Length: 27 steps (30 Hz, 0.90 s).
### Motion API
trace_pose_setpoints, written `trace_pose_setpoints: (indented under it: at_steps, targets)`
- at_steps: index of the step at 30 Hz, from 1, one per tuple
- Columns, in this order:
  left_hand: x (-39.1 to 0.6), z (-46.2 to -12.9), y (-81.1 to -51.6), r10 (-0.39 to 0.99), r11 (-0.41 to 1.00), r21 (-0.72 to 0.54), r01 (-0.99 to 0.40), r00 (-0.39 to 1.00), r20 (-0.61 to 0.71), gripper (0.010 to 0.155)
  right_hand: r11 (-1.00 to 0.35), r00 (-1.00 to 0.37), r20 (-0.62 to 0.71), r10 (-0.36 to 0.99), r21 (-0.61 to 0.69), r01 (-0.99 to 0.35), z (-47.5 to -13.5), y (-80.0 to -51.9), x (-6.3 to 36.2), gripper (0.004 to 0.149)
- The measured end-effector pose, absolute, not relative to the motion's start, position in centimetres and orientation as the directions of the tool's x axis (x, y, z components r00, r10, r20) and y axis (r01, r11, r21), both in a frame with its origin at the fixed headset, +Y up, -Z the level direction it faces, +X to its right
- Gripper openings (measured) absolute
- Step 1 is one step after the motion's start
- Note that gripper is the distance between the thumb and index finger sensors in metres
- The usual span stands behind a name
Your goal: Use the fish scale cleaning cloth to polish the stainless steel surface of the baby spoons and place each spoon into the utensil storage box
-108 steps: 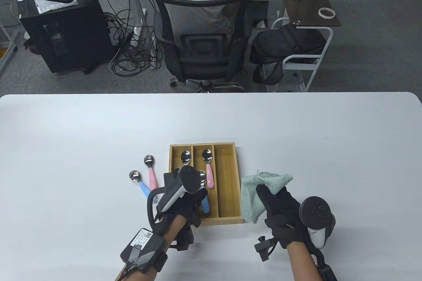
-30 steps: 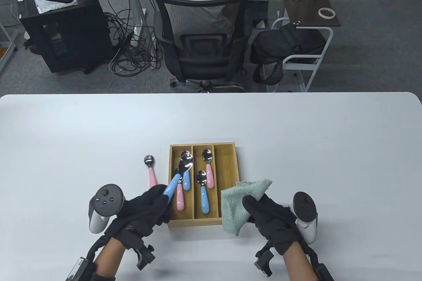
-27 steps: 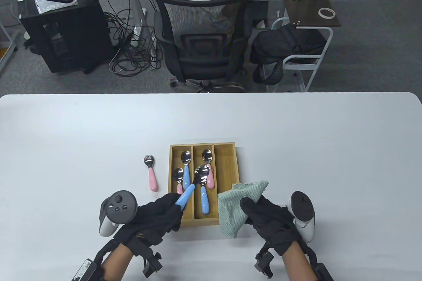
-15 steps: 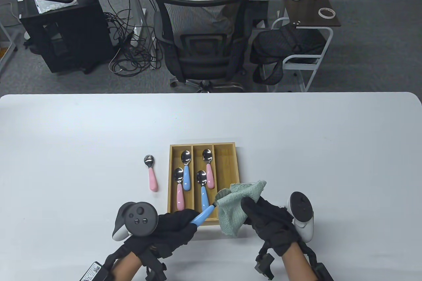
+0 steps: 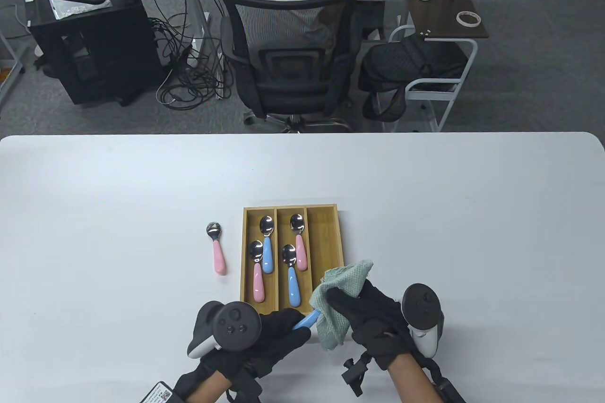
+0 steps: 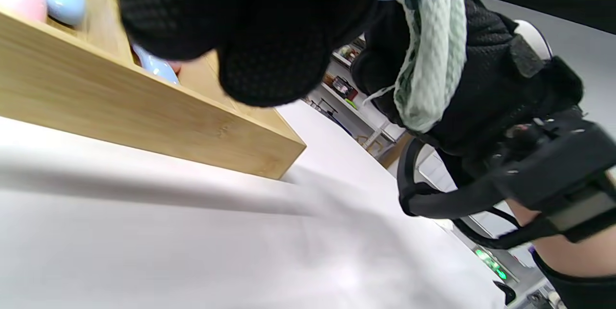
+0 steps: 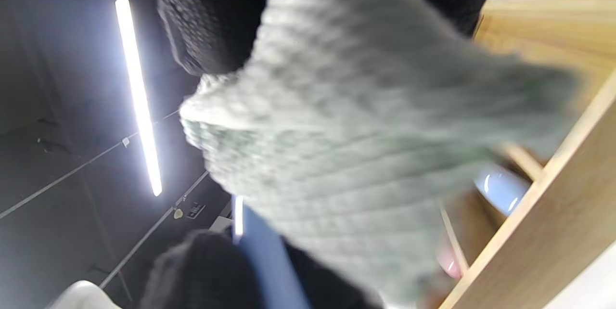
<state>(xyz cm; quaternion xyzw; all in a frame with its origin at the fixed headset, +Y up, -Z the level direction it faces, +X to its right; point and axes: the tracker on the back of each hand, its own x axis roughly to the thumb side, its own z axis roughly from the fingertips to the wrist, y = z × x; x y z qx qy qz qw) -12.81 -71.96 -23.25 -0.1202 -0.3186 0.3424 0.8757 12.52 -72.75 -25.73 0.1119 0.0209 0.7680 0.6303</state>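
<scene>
the blue-handled spoon (image 5: 305, 321) has come back from over the box to the near bench edge, its bowl now buried in the green cloth (image 5: 341, 301). the left hand (image 5: 274, 334) has its fingers curled round the handle; the right hand (image 5: 368, 315) grips the cloth wrapped about the bowl. beyond them the wooden storage box (image 5: 326, 233) holds four spoons, and a pink-handled spoon (image 5: 217, 252) lies on the bench (image 5: 118, 214) left of it.

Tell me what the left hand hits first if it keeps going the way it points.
Most likely the green cloth held in the right hand: the left hand points its blue spoon straight into it. Depth beyond is unclear.
</scene>
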Motion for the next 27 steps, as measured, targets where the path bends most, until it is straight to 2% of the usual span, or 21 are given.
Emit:
trace_pose_setpoints:
  at_steps: [8, 12, 17, 24, 27]
  targets:
    - [-13.4, -23.3, -72.1, 0.696, 0.718, -0.452, -0.53, 0.541, 0.472, 0.053, -0.269, -0.24, 0.178, 0.954, 0.167, -0.948, -25.2, -72.6, 11.9, 0.049]
    - [-13.3, -23.2, -72.2, 0.696, 0.718, -0.466, -0.516, 0.533, 0.481, 0.053, -0.156, -0.12, 0.152, 0.981, 0.248, -0.956, -25.3, -72.5, 11.9, 0.049]
    - [-13.0, -23.0, -72.3, 0.67, 0.742, -0.477, -0.471, 0.548, 0.502, 0.053, -0.026, 0.01, 0.094, 0.996, 0.381, -0.924, -25.9, -73.1, 12.1, 0.058]
    - [-12.8, -22.7, -72.3, 0.642, 0.766, -0.465, -0.444, 0.563, 0.521, 0.053, 0.018, 0.054, 0.073, 0.996, 0.426, -0.905, -26.2, -73.5, 11.9, 0.062]
    - [-12.5, -22.6, -72.2, 0.629, 0.777, -0.448, -0.442, 0.567, 0.531, 0.053, -0.009, 0.031, 0.091, 0.995, 0.405, -0.914, -26.0, -73.3, 12.0, 0.06]
